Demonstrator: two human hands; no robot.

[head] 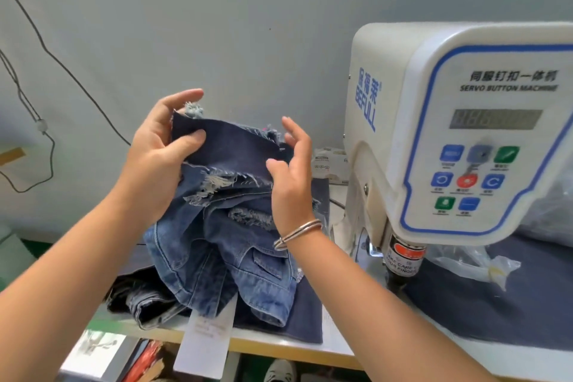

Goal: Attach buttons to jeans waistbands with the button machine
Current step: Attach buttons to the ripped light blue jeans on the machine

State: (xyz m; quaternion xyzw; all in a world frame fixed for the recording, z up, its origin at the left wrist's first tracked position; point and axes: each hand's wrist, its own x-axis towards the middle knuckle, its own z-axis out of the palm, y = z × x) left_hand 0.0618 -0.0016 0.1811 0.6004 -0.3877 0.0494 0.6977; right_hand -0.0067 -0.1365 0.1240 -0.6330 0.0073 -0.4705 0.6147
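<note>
— Up above the worktop [279, 343], what is going on?

— A person holds up a pair of jeans [223, 242]. The left hand [155, 164] grips the dark waistband [229, 146] at its left end, with the thumb pressed on the front and the fingers curled round the back.

— And the other one?

— The right hand [290, 177] is at the right end of the waistband. Its fingers are bent but loose (I cannot tell if they really pinch the cloth or only touch it). A silver bracelet [296, 232] sits on that wrist.

— Where do the jeans hang?

— They hang down from the hands, and the bottom part rests in a heap on the worktop. The edges are frayed and there are ripped spots. A white paper tag [206, 341] hangs down over the front edge of the worktop.

— Where is the button machine [465, 133]?

— It stands just to the right of the jeans, near the right hand but not touching it. It is white with a blue line round its panel, and it has blue, green and red buttons [468, 180] under a little grey screen [496, 119]. Its round press part [403, 257] points down at a dark blue cloth [496, 304] on the worktop.

— Anything else?

— A clear plastic bag [477, 263] lies on that cloth behind the machine. Thin black wires [62, 65] run down the grey wall [248, 9] on the left. More denim [145, 304] lies under the heap.
</note>
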